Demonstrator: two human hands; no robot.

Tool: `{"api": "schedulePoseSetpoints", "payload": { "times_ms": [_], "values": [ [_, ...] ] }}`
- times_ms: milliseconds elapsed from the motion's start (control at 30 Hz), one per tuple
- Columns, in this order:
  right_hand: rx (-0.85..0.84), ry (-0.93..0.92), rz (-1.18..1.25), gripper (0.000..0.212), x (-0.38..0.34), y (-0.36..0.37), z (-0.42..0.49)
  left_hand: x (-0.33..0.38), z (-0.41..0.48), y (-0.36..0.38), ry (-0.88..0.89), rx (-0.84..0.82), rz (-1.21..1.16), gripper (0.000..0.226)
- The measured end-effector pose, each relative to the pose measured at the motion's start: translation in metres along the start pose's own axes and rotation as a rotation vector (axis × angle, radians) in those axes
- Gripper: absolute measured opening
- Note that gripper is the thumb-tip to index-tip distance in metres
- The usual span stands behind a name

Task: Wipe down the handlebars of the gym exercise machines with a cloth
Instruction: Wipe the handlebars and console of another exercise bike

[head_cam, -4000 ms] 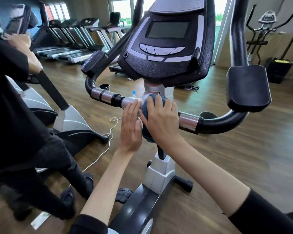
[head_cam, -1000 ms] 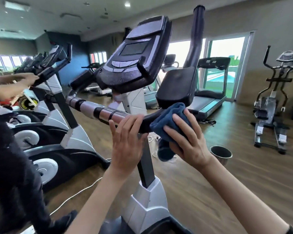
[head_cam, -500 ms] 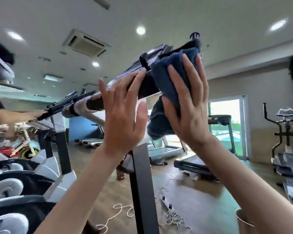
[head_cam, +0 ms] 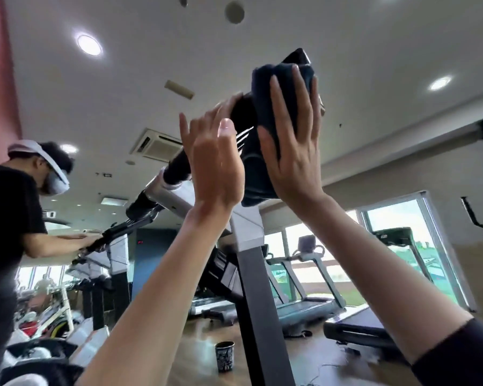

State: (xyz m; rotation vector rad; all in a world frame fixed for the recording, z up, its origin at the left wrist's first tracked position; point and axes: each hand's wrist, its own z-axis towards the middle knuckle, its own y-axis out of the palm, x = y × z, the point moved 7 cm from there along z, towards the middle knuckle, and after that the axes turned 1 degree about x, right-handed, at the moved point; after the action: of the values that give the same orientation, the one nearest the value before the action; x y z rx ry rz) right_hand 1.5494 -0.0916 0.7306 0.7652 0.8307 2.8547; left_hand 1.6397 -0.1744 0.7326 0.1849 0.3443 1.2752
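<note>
I look steeply up at the exercise bike's black handlebar (head_cam: 179,165), which runs from lower left up to a tip at upper right. My right hand (head_cam: 293,146) presses a dark blue cloth (head_cam: 265,87) around the raised upper end of the bar; the cloth's lower fold hangs below my palm. My left hand (head_cam: 215,165) lies flat against the bar just left of the cloth, fingers straight and together, holding nothing. The bar under both hands is hidden.
The bike's grey post (head_cam: 251,274) descends between my forearms. Another person (head_cam: 9,232) in black works on the neighbouring machine at left. A dark cup (head_cam: 225,355) stands on the wooden floor. Treadmills (head_cam: 304,305) line the windows at right.
My view has swung from level to steeply upward. Both hands have travelled up the handlebar toward its raised end, the right one carrying the cloth along it.
</note>
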Motion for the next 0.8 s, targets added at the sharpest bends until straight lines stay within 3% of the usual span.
{"api": "schedulePoseSetpoints", "payload": {
  "times_ms": [367,500,667,800],
  "values": [
    [0.075,-0.167,-0.012,0.035,-0.01,0.003,-0.003,0.002,-0.004,-0.002,-0.024,0.015,-0.063,0.057],
    [0.115,-0.295,-0.049,0.034,-0.007,0.008,-0.002,0.006,0.0,-0.003,0.117,0.03,0.259,0.059],
    [0.164,-0.501,-0.053,0.037,0.018,0.009,-0.001,0.014,-0.001,-0.005,0.297,0.058,0.446,0.048],
    [0.187,-0.487,0.079,0.035,0.042,0.009,0.004,0.026,-0.001,0.012,0.48,-0.033,0.487,0.052]
  ]
}}
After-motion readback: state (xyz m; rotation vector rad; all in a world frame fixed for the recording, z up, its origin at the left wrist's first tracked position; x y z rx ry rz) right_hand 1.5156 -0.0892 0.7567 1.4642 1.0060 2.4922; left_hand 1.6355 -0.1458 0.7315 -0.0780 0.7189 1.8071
